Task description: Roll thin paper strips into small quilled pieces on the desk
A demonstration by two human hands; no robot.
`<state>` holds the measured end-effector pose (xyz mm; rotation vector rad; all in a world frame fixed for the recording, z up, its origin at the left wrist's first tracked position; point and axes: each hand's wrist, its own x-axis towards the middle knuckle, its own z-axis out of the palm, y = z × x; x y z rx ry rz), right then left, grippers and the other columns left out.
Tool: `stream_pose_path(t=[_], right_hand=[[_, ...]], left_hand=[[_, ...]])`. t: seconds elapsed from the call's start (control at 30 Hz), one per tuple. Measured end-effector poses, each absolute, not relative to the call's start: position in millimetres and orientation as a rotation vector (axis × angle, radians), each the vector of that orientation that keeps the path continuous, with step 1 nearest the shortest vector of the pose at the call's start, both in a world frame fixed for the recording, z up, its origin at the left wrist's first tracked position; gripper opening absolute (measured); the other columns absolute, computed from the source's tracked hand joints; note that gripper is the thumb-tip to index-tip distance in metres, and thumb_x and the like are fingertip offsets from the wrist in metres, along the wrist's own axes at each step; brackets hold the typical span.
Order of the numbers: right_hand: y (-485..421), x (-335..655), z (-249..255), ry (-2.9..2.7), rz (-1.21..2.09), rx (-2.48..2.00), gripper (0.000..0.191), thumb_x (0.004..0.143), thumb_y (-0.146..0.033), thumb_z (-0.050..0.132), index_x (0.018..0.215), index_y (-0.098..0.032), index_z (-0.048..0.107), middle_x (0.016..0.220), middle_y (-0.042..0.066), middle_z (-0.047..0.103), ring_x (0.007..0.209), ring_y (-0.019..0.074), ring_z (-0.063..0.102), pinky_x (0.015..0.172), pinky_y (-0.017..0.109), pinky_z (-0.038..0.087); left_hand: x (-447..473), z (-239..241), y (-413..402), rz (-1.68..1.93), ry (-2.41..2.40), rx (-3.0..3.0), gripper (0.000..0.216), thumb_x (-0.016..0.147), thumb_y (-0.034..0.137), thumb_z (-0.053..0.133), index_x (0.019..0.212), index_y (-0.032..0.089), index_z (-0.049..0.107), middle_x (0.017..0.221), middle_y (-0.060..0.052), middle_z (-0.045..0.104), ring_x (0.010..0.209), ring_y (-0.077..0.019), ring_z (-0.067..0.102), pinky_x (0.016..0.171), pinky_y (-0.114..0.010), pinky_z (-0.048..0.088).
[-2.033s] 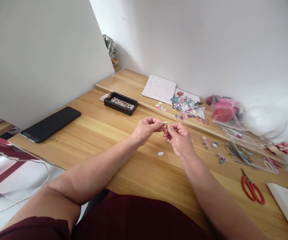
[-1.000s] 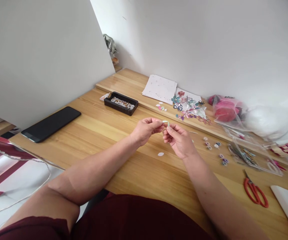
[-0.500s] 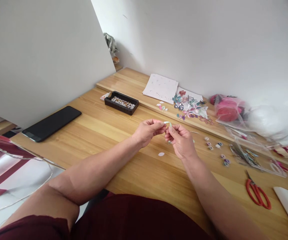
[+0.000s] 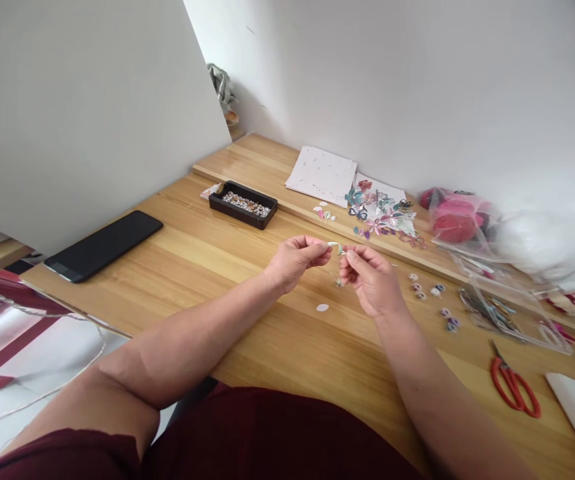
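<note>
Left hand (image 4: 300, 263) closed, thumb and fingers pinching one end of a pale green strip (image 4: 335, 245); right hand (image 4: 367, 273) pinching a thin pale tip (image 4: 344, 253) against the other end, maybe a tool, too small to tell. Strip sits bowed between hands, above tabletop (image 4: 287, 353). Looks very light, flexible, easily creased; best held by ends, fingertips only, light pressure. White oval piece (image 4: 322, 307) lies just below. Further out: black tray (image 4: 237, 213) with beads (image 4: 244, 205), red-handled scissors (image 4: 514, 387) at right.
</note>
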<state>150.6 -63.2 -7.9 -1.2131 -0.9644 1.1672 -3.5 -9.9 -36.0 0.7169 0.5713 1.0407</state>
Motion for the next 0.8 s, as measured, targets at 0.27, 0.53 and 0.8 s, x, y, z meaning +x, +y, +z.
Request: stream_pose_path(t=[0.27, 0.53, 0.8], right_hand=[[-65.3, 148.7, 1.9, -0.946, 1.213, -1.305, 0.036, 0.065, -0.043, 0.088, 0.080, -0.017, 0.068, 0.065, -0.001, 0.066, 0.050, 0.0078, 0.056, 0.043, 0.019, 0.044], [-64.2, 147.4, -4.7, -0.935, 1.178, -1.328, 0.041, 0.061, -0.046, 0.090, 0.073, -0.016, 0.065, 0.064, 0.000, 0.066, 0.052, 0.0081, 0.057, 0.046, 0.020, 0.046], [-61.8, 138.0, -16.5, -0.919, 1.069, -1.225, 0.039, 0.064, -0.043, 0.088, 0.072, -0.017, 0.060, 0.060, -0.002, 0.064, 0.050, 0.0085, 0.056, 0.045, 0.021, 0.046]], left_hand=[[-2.3, -35.7, -12.6, 1.055, 0.583, 0.837, 0.039, 0.060, 0.037, 0.093, 0.073, 0.011, 0.067, 0.073, -0.004, 0.070, 0.070, -0.0119, 0.066, 0.076, -0.029, 0.054], [-1.6, -38.2, -14.3, 1.042, 0.575, 0.863, 0.041, 0.061, 0.039, 0.093, 0.074, 0.010, 0.067, 0.073, -0.003, 0.071, 0.068, -0.0114, 0.067, 0.075, -0.028, 0.054], [-1.4, -38.7, -13.6, 1.018, 0.536, 0.849, 0.044, 0.060, 0.041, 0.093, 0.075, 0.010, 0.066, 0.074, -0.006, 0.073, 0.070, -0.0134, 0.069, 0.077, -0.029, 0.054]])
